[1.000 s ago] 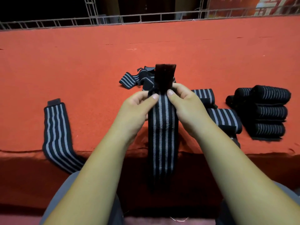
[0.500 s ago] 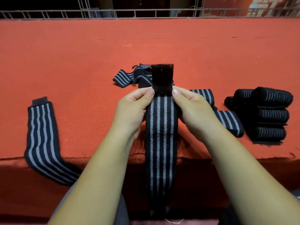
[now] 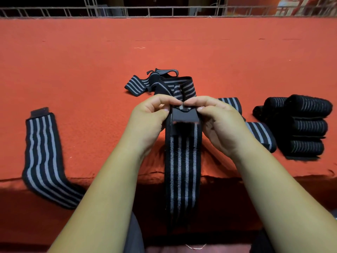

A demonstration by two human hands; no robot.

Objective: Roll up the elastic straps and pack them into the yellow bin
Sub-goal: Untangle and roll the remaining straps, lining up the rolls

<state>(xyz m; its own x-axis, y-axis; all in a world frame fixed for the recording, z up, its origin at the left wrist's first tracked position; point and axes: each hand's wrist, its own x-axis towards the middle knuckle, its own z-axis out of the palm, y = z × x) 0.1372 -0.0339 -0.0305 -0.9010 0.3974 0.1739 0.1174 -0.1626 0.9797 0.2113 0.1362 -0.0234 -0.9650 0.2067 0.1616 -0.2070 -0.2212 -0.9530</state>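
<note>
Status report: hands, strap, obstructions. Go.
Left hand, right hand pinching strap at folded top end. Rest hangs over table edge. Nothing blocking; yellow bin out of view.

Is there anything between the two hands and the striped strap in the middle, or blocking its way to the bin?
Nothing stands between them: the left hand and the right hand both pinch the folded top end of the strap. The yellow bin is not in view, so that path cannot be judged.
</note>
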